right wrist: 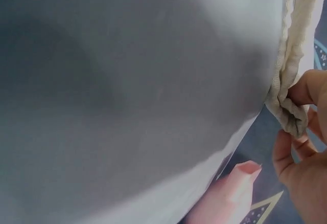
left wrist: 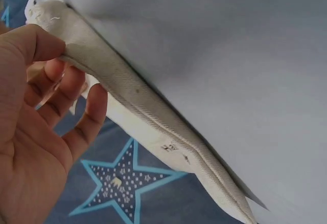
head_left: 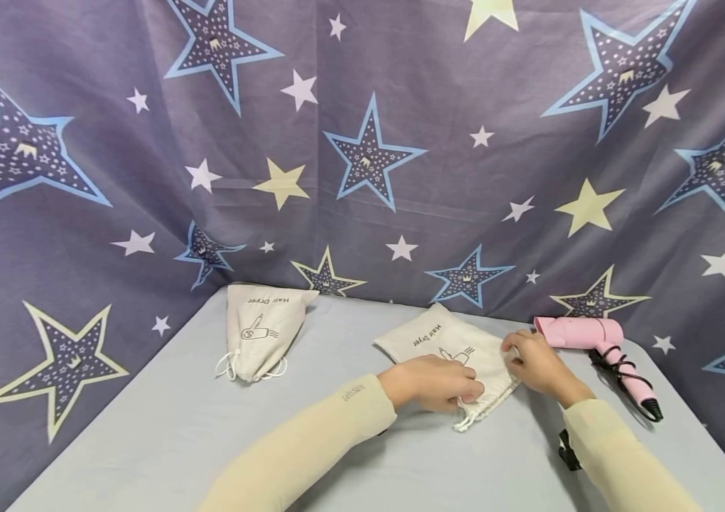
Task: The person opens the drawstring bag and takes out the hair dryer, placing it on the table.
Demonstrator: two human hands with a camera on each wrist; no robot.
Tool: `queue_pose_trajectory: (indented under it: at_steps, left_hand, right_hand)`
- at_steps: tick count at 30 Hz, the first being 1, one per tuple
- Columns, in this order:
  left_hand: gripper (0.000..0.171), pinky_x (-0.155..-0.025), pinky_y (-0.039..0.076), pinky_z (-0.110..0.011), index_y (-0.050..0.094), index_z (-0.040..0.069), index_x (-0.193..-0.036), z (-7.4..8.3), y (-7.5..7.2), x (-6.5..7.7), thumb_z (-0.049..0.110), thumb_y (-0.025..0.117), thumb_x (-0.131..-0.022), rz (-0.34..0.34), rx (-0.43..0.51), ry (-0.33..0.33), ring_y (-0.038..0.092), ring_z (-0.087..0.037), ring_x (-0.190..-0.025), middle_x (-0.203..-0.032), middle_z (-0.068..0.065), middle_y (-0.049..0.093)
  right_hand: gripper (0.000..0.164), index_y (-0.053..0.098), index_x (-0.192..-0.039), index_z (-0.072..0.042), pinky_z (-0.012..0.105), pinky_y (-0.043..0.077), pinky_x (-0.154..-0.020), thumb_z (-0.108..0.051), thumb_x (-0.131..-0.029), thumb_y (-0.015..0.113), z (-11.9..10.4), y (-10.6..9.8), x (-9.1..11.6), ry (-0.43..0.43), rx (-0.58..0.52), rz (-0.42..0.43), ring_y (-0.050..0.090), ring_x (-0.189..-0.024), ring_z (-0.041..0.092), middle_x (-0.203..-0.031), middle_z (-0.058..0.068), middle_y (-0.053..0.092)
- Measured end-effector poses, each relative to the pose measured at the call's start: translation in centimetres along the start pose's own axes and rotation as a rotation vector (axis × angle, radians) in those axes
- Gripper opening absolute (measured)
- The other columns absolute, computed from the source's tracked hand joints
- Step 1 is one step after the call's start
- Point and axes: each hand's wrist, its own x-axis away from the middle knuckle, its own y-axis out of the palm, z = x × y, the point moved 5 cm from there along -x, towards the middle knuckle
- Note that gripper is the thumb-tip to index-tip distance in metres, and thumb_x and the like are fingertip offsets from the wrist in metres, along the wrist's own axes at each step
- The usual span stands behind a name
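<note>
On the left, a cream cloth drawstring bag with a printed hair-dryer drawing (head_left: 260, 338) is lying on the flat pale grey tabletop (head_left: 145, 427), well apart from both hands and posing little risk. In the middle, a second cream cloth bag with matching print (head_left: 410, 343) is lying aslant by the left hand (head_left: 436, 384), whose thumb and curled fingers are pinching its edge near the drawstring end. Cloth is partly hiding those fingertips in the left wrist view, so I cannot tell how firmly; a loose hold could be letting the edge slip. The thin white drawstring (head_left: 461, 426) is trailing close by and might snag a finger. Rightward, the right hand (head_left: 538, 366) is pinching a fold of that bag's edge; uneven pulling would probably skew the cloth. Just beside it, a pink, pistol-shaped plastic hair dryer (head_left: 573, 332) is lying where a careless knuckle could shove it.
</note>
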Motion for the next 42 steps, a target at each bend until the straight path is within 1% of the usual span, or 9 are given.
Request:
queue_pose_trajectory:
  at_steps: [4,9,17,21,24,28,31,36,42]
  left_hand:
    - [0.016,-0.066,0.04,-0.02,0.052,0.025,-0.094,0.8,0.1,-1.4,0.019,0.066,-0.096,-0.005,-0.024,0.014,0.048,-0.006,-0.079,-0.09,0.013,0.048]
    - [0.015,-0.067,0.04,-0.019,0.052,0.026,-0.095,1.7,0.0,-2.9,0.022,0.067,-0.096,-0.006,-0.035,0.03,0.049,-0.005,-0.079,-0.092,0.014,0.049]
    - [0.014,-0.068,0.041,-0.019,0.052,0.028,-0.096,2.5,0.1,-4.4,0.027,0.066,-0.098,-0.005,-0.033,0.019,0.05,-0.003,-0.08,-0.093,0.015,0.049]
    - [0.014,-0.067,0.041,-0.019,0.052,0.029,-0.095,2.7,0.1,-4.9,0.026,0.065,-0.098,-0.002,-0.035,0.015,0.049,-0.003,-0.08,-0.093,0.016,0.049]
    - [0.012,-0.068,0.041,-0.02,0.052,0.029,-0.095,3.0,0.0,-5.3,0.027,0.063,-0.1,-0.005,-0.034,0.01,0.049,-0.003,-0.081,-0.093,0.016,0.05]
    - [0.009,-0.069,0.042,-0.021,0.053,0.029,-0.097,3.2,-0.3,-5.9,0.027,0.061,-0.101,-0.019,-0.035,-0.005,0.049,-0.003,-0.082,-0.095,0.016,0.051]
    - [0.009,-0.071,0.043,-0.021,0.053,0.03,-0.097,3.2,-0.4,-6.1,0.026,0.06,-0.101,-0.033,-0.032,-0.029,0.049,-0.003,-0.083,-0.096,0.016,0.051]
    - [0.012,-0.072,0.043,-0.021,0.054,0.031,-0.097,3.1,-0.1,-6.3,0.024,0.063,-0.099,-0.03,-0.029,-0.052,0.049,-0.003,-0.084,-0.096,0.016,0.05]
    - [0.011,-0.074,0.044,-0.021,0.056,0.031,-0.099,3.3,-0.2,-6.1,0.029,0.066,-0.098,-0.024,-0.047,-0.05,0.05,-0.002,-0.087,-0.098,0.017,0.051]
  right_hand:
    - [0.025,0.066,-0.091,-0.003,0.051,0.044,-0.08,0.01,-0.069,0.066,0.6,-0.5,0.5,-0.007,0.017,0.006,0.061,-0.083,0.031,-0.088,0.009,0.065]
    - [0.025,0.066,-0.09,-0.003,0.047,0.042,-0.075,0.009,-0.068,0.068,1.4,-1.2,1.2,0.023,0.047,0.006,0.059,-0.078,0.029,-0.087,0.009,0.064]
    - [0.026,0.066,-0.09,-0.003,0.048,0.044,-0.074,0.009,-0.067,0.069,2.8,-1.9,2.5,0.073,0.06,0.002,0.057,-0.077,0.026,-0.088,0.009,0.063]
    - [0.025,0.067,-0.092,-0.003,0.045,0.045,-0.071,0.008,-0.07,0.069,3.3,-2.2,3.1,0.102,0.065,-0.017,0.055,-0.074,0.023,-0.086,0.008,0.061]
    - [0.025,0.067,-0.092,-0.002,0.044,0.045,-0.068,0.008,-0.07,0.069,3.6,-2.6,3.5,0.113,0.073,-0.017,0.055,-0.072,0.022,-0.084,0.007,0.06]
    - [0.024,0.067,-0.09,-0.002,0.045,0.046,-0.069,0.008,-0.068,0.069,4.1,-3.1,4.0,0.113,0.09,0.005,0.056,-0.072,0.024,-0.082,0.006,0.06]
    - [0.021,0.067,-0.089,-0.002,0.046,0.047,-0.07,0.007,-0.07,0.069,4.4,-3.1,4.2,0.112,0.088,0.02,0.058,-0.072,0.025,-0.081,0.007,0.06]
    - [0.018,0.067,-0.088,-0.002,0.045,0.047,-0.069,0.006,-0.072,0.07,4.7,-2.9,4.5,0.124,0.078,0.019,0.057,-0.072,0.024,-0.081,0.006,0.06]
    - [0.018,0.068,-0.088,-0.003,0.045,0.048,-0.071,0.006,-0.073,0.072,4.7,-3.0,4.6,0.135,0.076,0.006,0.058,-0.073,0.023,-0.081,0.005,0.061]
